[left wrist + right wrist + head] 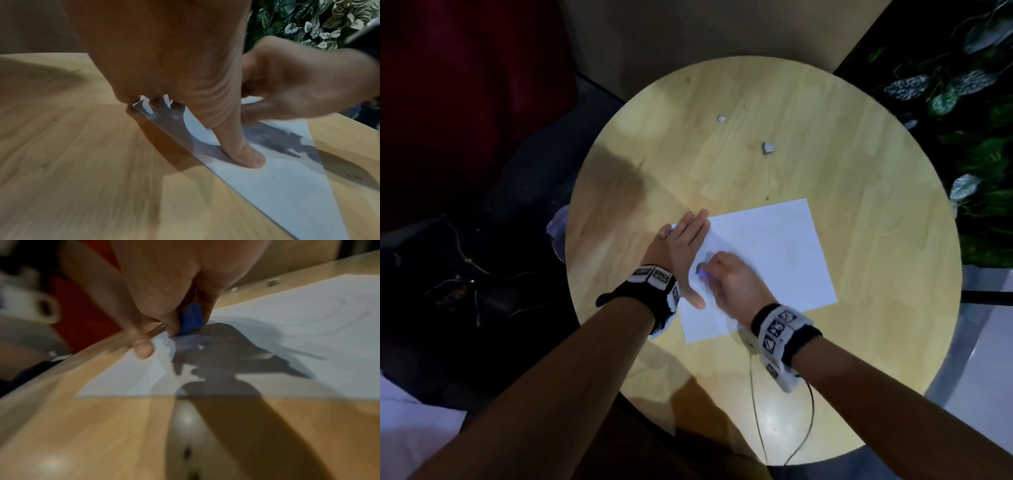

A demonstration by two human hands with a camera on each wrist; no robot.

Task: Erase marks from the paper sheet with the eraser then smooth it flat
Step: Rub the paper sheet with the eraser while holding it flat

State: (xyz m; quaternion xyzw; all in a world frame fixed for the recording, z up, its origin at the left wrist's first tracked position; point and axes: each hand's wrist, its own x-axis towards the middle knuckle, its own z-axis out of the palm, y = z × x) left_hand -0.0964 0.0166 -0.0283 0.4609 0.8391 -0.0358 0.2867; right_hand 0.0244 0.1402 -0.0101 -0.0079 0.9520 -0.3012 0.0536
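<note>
- The paper sheet [763,260] lies flat on the round wooden table [774,102], long axis running from near-left to far-right
- Left hand [681,246] presses flat, fingers straight, on the sheet's left edge
- Right hand [732,277] pinches the blue eraser [192,319], tilted, its lower end on the paper
- Two small white scraps [768,148] lie farther back; leafy foliage [969,85] stands to the right

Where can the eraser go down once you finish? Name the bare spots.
Bare wood lies right of the paper up to the table rim, and beyond it short of two white scraps. Crowded at the paper's left edge: left hand pressing, right hand rubbing the eraser.
</note>
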